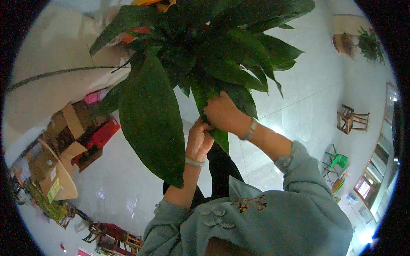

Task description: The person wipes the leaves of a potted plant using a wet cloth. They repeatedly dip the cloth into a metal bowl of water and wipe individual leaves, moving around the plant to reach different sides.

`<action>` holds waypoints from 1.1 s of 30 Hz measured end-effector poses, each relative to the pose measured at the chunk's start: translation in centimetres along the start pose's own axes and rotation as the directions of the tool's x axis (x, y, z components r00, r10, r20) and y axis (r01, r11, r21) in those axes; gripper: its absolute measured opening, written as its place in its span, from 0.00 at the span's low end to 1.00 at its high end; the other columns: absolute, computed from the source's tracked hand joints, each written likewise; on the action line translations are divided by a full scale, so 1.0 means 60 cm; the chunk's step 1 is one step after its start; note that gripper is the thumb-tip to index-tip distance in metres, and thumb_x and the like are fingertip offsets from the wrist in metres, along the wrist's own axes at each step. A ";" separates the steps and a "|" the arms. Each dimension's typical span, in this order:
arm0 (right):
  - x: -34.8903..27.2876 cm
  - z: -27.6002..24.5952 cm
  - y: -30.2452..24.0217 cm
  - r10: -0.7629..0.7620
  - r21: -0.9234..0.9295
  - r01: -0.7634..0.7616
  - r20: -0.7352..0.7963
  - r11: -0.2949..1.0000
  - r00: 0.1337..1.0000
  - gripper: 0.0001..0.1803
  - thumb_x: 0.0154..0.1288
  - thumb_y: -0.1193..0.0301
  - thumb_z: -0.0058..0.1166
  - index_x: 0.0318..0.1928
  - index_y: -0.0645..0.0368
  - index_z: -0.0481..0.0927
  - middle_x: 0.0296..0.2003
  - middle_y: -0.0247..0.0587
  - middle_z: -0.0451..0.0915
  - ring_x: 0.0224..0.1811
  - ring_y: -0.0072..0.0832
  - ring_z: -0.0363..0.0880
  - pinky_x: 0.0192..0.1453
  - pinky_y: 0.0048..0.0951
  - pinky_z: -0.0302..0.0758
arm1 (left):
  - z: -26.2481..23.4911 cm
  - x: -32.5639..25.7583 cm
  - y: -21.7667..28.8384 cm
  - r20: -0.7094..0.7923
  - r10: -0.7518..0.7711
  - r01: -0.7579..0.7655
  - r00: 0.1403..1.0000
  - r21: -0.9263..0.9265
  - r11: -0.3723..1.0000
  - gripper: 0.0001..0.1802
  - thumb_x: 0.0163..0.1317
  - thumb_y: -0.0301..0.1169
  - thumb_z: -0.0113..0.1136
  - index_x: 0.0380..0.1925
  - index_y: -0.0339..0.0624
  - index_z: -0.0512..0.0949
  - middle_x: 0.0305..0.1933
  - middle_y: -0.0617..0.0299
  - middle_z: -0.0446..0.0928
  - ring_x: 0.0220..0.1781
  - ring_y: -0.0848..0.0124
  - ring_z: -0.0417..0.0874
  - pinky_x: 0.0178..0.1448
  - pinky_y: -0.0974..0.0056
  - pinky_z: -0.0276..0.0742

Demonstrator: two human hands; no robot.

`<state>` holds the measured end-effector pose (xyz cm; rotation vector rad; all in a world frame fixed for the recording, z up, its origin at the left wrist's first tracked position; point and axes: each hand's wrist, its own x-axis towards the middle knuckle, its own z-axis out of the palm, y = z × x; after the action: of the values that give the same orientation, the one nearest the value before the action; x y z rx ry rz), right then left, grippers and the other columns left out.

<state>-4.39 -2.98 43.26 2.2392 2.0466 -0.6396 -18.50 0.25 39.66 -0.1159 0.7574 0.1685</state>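
Observation:
A large potted-type plant with broad dark green leaves (151,119) fills the upper middle of the view; its base is hidden by foliage. Both my hands are at one hanging leaf (221,138), whose pointed tip shows just below them. My left hand (199,143) grips that leaf from its left edge, with the fingers partly hidden. Close above it, my right hand (225,113) is closed, its curled fingers pressed on the same leaf. Whether anything small sits inside the right fingers cannot be seen. Each wrist wears a pale band.
Cardboard boxes (68,123), a red box (103,133) and a wide straw-coloured hat-like item (64,181) lie at left. Wooden furniture (113,237) stands at lower left. To the right are a wooden chair (352,118), a green folding chair (337,160) and another potted plant (345,44).

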 end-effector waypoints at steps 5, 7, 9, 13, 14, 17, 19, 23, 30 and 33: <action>-0.074 -0.065 -0.037 0.071 0.187 -0.058 -0.061 0.981 0.996 0.07 0.49 0.65 0.57 0.22 0.54 0.80 0.23 0.41 0.79 0.31 0.39 0.79 0.40 0.40 0.68 | 0.022 -0.039 -0.002 0.105 -0.012 0.003 0.994 0.091 0.996 0.30 0.50 0.14 0.44 0.57 0.38 0.68 0.54 0.57 0.73 0.55 0.64 0.75 0.59 0.61 0.72; -0.092 -0.076 -0.050 0.119 0.248 -0.093 -0.093 0.964 0.989 0.07 0.53 0.66 0.55 0.23 0.54 0.80 0.25 0.41 0.78 0.32 0.39 0.78 0.39 0.39 0.67 | 0.029 -0.055 -0.006 0.070 -0.019 0.014 0.997 0.074 0.997 0.26 0.50 0.15 0.46 0.53 0.36 0.70 0.49 0.56 0.75 0.52 0.63 0.77 0.57 0.60 0.76; -0.106 -0.086 -0.059 0.168 0.302 -0.116 -0.152 0.946 0.974 0.08 0.55 0.66 0.54 0.23 0.54 0.79 0.25 0.42 0.78 0.32 0.39 0.78 0.39 0.40 0.67 | 0.036 -0.070 -0.010 0.055 -0.018 0.014 0.998 0.072 0.997 0.25 0.51 0.15 0.46 0.53 0.36 0.69 0.49 0.55 0.75 0.53 0.63 0.77 0.57 0.60 0.75; -0.134 -0.110 -0.067 0.174 0.379 -0.129 -0.086 0.917 0.981 0.11 0.61 0.66 0.50 0.25 0.56 0.80 0.25 0.43 0.78 0.33 0.40 0.78 0.40 0.42 0.68 | 0.047 -0.103 -0.008 0.073 -0.046 0.026 0.996 0.259 0.965 0.28 0.55 0.16 0.46 0.59 0.36 0.66 0.58 0.54 0.72 0.60 0.62 0.73 0.63 0.60 0.69; -0.141 -0.117 -0.063 0.188 0.475 -0.105 -0.132 0.874 0.973 0.10 0.61 0.66 0.50 0.26 0.56 0.80 0.25 0.44 0.78 0.33 0.40 0.78 0.40 0.42 0.68 | 0.052 -0.110 -0.003 0.028 -0.042 0.030 0.999 0.336 0.941 0.29 0.56 0.16 0.45 0.61 0.36 0.64 0.59 0.53 0.71 0.61 0.62 0.72 0.64 0.60 0.68; -0.170 -0.144 -0.039 0.264 0.691 -0.087 -0.153 0.717 0.952 0.10 0.62 0.67 0.52 0.28 0.57 0.81 0.26 0.45 0.78 0.31 0.42 0.77 0.40 0.43 0.69 | 0.077 -0.131 0.012 -0.131 0.273 -0.029 0.953 0.858 0.513 0.31 0.58 0.16 0.43 0.65 0.33 0.59 0.63 0.50 0.68 0.66 0.60 0.70 0.68 0.60 0.65; -0.182 -0.162 -0.009 0.367 0.786 -0.101 -0.168 0.609 0.915 0.09 0.61 0.67 0.54 0.31 0.59 0.82 0.27 0.46 0.79 0.30 0.42 0.77 0.39 0.42 0.71 | 0.107 -0.126 0.026 0.196 0.543 -0.360 0.816 0.908 0.213 0.30 0.60 0.16 0.42 0.66 0.33 0.60 0.66 0.50 0.66 0.67 0.60 0.68 0.69 0.61 0.63; -0.198 -0.186 0.043 0.659 0.955 -0.168 -0.037 0.245 0.751 0.12 0.65 0.66 0.58 0.39 0.63 0.83 0.26 0.35 0.79 0.28 0.18 0.73 0.30 0.23 0.70 | 0.183 -0.067 0.067 0.545 0.556 -0.635 0.628 0.772 -0.039 0.25 0.62 0.17 0.44 0.61 0.35 0.69 0.64 0.51 0.70 0.66 0.60 0.70 0.68 0.61 0.63; -0.201 -0.195 0.092 0.692 0.980 -0.176 0.061 0.096 0.720 0.13 0.65 0.65 0.58 0.42 0.64 0.83 0.31 0.32 0.82 0.34 0.16 0.75 0.38 0.19 0.71 | 0.241 0.140 0.043 0.534 0.338 -0.468 0.775 0.844 -0.262 0.14 0.68 0.33 0.49 0.40 0.34 0.78 0.42 0.42 0.79 0.45 0.48 0.80 0.49 0.56 0.75; -0.194 -0.183 0.116 0.671 0.959 -0.203 0.017 0.199 0.741 0.13 0.65 0.66 0.57 0.41 0.64 0.83 0.28 0.31 0.80 0.32 0.15 0.73 0.37 0.20 0.70 | 0.186 0.143 0.021 0.609 0.105 -0.439 0.787 0.671 -0.598 0.16 0.67 0.37 0.49 0.33 0.34 0.78 0.33 0.41 0.79 0.38 0.42 0.78 0.44 0.50 0.75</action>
<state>4.78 -11.58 55.37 3.6581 0.7873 -1.7086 -5.11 4.30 41.69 2.1455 0.3822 0.0485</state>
